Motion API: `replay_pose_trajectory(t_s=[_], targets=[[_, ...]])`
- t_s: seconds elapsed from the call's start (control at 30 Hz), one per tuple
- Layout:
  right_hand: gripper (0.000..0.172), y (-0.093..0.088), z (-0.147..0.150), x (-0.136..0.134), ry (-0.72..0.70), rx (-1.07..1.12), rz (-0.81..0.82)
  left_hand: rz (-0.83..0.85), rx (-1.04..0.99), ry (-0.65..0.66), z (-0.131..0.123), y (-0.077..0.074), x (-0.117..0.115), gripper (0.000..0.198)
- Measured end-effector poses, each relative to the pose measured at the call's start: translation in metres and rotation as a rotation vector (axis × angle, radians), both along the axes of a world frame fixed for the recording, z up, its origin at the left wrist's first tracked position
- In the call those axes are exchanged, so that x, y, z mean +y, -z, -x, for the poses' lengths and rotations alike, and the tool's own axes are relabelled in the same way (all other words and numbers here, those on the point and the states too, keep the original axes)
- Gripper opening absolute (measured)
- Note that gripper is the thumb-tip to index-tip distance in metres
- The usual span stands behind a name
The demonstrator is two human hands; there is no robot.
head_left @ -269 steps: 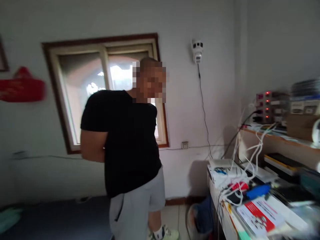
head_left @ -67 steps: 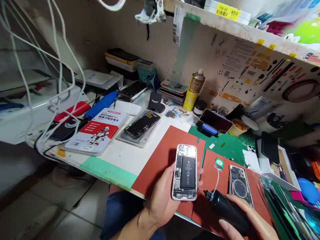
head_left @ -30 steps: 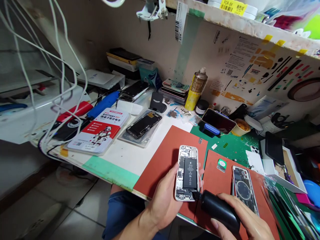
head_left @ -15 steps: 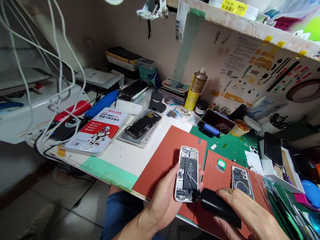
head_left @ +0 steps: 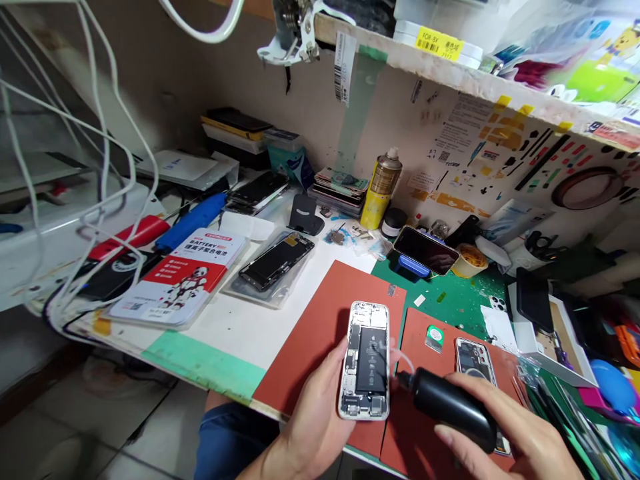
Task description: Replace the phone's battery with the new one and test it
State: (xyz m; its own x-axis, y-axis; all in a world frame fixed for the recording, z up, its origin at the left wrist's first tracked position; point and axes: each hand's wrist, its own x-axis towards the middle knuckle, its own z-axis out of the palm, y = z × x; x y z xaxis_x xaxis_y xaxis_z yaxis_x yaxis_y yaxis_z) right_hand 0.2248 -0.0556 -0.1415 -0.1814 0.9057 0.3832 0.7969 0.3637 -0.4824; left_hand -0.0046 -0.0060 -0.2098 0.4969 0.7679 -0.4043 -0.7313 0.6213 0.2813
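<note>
above the red-brown mat (head_left: 325, 333), an opened iphone (head_left: 364, 361) beside a black squeeze bottle (head_left: 453, 403)

the left hand (head_left: 317, 413) is half-curled, palm up, cradling the iphone from below and along its edges, probably so that its insides lie uncovered. the right hand (head_left: 510, 417), thumb and fingers closed round the bottle's rear end, holds it on its side, which points its nozzle (head_left: 406, 380) at the iphone; a thin bent tube (head_left: 409, 358) arches toward the iphone's right edge, contact unclear. the black battery (head_left: 373, 367) carries an apple logo; its fine print is illegible. off to the left lies a red-and-white pack (head_left: 185, 277) printed "battery" with chinese characters below; on the shelf (head_left: 450, 79), a yellow label (head_left: 440, 44) reads "for-bx".
</note>
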Motion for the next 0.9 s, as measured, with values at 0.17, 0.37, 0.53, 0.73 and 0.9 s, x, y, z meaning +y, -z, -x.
replay_pose_trajectory(t_s=[0.17, 0.37, 0.53, 0.73, 0.9], targets=[[0.036, 0.014, -0.004, 0.002, 0.244, 0.328, 0.276, 0.054, 0.046, -0.015, -0.001, 0.002, -0.001, 0.053], [0.051, 0.028, -0.001, 0.004, 0.351, 0.630, 0.424, 0.016, 0.093, 0.015, -0.001, 0.000, -0.001, 0.051], [0.059, 0.031, -0.027, 0.011, 0.482, 0.970, 0.356, -0.063, 0.201, 0.005, 0.001, 0.008, -0.002, 0.050], [0.050, 0.019, -0.071, 0.061, 0.479, 0.917, 0.147, 0.000, 0.248, 0.013, 0.002, 0.012, 0.002, 0.062], [0.039, 0.040, -0.098, 0.121, 0.542, 0.754, 0.134, 0.048, 0.239, 0.009, 0.001, 0.009, 0.003, 0.068]])
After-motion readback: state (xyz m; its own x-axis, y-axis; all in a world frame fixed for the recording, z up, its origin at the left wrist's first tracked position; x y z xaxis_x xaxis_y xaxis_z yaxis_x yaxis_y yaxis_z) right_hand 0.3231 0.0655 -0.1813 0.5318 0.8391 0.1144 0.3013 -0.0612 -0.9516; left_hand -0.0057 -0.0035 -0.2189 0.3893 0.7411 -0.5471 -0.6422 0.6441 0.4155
